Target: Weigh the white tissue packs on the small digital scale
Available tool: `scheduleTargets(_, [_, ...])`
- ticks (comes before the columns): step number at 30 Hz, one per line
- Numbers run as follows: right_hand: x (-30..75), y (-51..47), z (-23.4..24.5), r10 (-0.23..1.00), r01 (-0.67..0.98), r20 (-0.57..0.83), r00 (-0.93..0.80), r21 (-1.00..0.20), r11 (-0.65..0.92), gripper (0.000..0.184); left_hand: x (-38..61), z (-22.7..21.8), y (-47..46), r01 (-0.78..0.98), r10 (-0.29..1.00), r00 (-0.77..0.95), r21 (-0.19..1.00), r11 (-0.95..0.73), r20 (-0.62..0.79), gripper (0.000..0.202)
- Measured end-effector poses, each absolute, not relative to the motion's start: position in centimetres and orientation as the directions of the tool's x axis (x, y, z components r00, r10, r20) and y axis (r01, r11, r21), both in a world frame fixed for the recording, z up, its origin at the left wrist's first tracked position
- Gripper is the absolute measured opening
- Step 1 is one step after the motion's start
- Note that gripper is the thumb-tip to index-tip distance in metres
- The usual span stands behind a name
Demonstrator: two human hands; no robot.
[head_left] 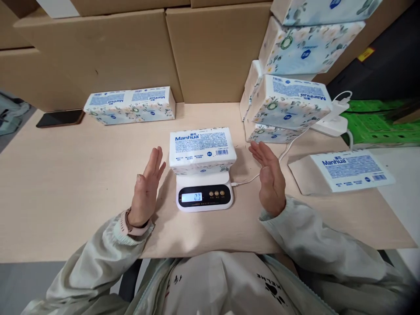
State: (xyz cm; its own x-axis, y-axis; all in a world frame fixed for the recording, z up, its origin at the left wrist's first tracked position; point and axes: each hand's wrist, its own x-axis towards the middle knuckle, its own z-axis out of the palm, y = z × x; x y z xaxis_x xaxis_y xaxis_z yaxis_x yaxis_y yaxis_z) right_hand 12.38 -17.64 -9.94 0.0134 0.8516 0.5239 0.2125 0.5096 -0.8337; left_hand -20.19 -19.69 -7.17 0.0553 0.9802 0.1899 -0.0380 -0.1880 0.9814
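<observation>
A white tissue pack printed "Manhua" rests on the platform of a white digital scale. The scale's lit display reads 0.0, and a white cable plugs into its right side. My left hand is held upright to the left of the pack, palm inward, fingers stretched, apart from it. On the other side my right hand is raised in the same way, its fingers extended and not touching the pack. Neither hand holds anything.
Two tissue packs lie end to end at the back. A tall stack of packs rises at back right, near a power strip. Another pack lies at right. A phone lies back left. Cardboard boxes wall the rear.
</observation>
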Motion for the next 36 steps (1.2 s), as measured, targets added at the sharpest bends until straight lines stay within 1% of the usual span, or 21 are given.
scheduleTargets(4, [12.33,-17.82,-10.33,0.862,0.201,0.505,-0.033,-0.842,0.501,0.053,-20.14,-7.21,-19.76,-0.054,0.983,0.057,0.984,-0.173,0.176,0.065])
scheduleTargets(13, [12.4,-17.85,-10.34,0.858,0.205,0.512,-0.04,-0.836,0.509,0.053,-19.84,-7.02,-19.68,-0.077,0.988,0.023,0.985,-0.152,0.155,0.069])
scheduleTargets(22, [12.36,-17.96,-10.16,0.859,0.216,0.51,-0.05,-0.834,0.508,0.051,-19.94,-6.97,-19.71,-0.058,0.991,0.007,0.989,-0.134,0.135,0.072])
scheduleTargets(30, [12.05,-18.32,-9.68,0.872,0.253,0.487,-0.051,-0.838,0.483,0.054,-19.98,-7.03,-19.53,-0.061,0.992,-0.022,0.99,-0.126,0.125,0.074])
scheduleTargets(33, [11.98,-18.36,-9.63,0.873,0.25,0.485,-0.053,-0.84,0.482,0.054,-19.95,-7.05,-19.47,-0.059,0.991,-0.025,0.99,-0.13,0.129,0.075])
scheduleTargets(36, [11.78,-18.27,-9.56,0.89,0.239,0.454,-0.047,-0.86,0.452,0.055,-19.8,-6.93,-19.48,-0.047,0.991,-0.017,0.99,-0.137,0.136,0.072])
